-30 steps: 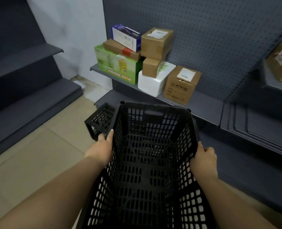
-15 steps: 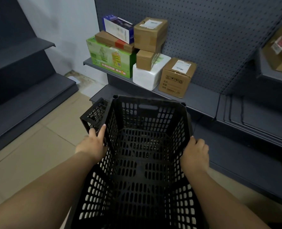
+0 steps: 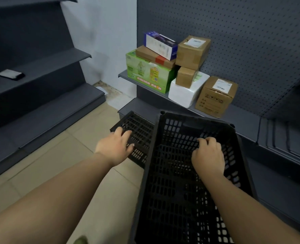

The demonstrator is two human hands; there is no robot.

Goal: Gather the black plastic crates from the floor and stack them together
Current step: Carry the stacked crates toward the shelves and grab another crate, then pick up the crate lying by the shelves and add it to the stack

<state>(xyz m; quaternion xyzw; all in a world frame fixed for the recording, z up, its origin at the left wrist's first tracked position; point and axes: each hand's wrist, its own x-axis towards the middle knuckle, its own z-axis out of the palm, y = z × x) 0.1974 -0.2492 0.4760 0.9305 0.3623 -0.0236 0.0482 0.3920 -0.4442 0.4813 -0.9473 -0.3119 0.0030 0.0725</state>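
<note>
A large black mesh crate (image 3: 179,194) fills the lower middle, tilted with its open side toward me. My right hand (image 3: 208,154) is inside it, fingers curled into the mesh of its far wall. A second, smaller-looking black crate (image 3: 141,124) lies on the floor just left of the large one, touching its side and partly hidden behind it. My left hand (image 3: 115,147) grips that second crate's near wall, fingers over the top and thumb on the mesh.
Behind the crates, a low grey shelf (image 3: 240,115) holds a green box (image 3: 147,73), a white foam box (image 3: 186,92) and several cardboard boxes (image 3: 216,97). Dark shelving (image 3: 40,110) lines the left. Beige tile floor (image 3: 57,164) lies between.
My left hand has let go of the large crate's left wall and moved onto the second crate. My right hand has shifted from the right wall to inside the crate.
</note>
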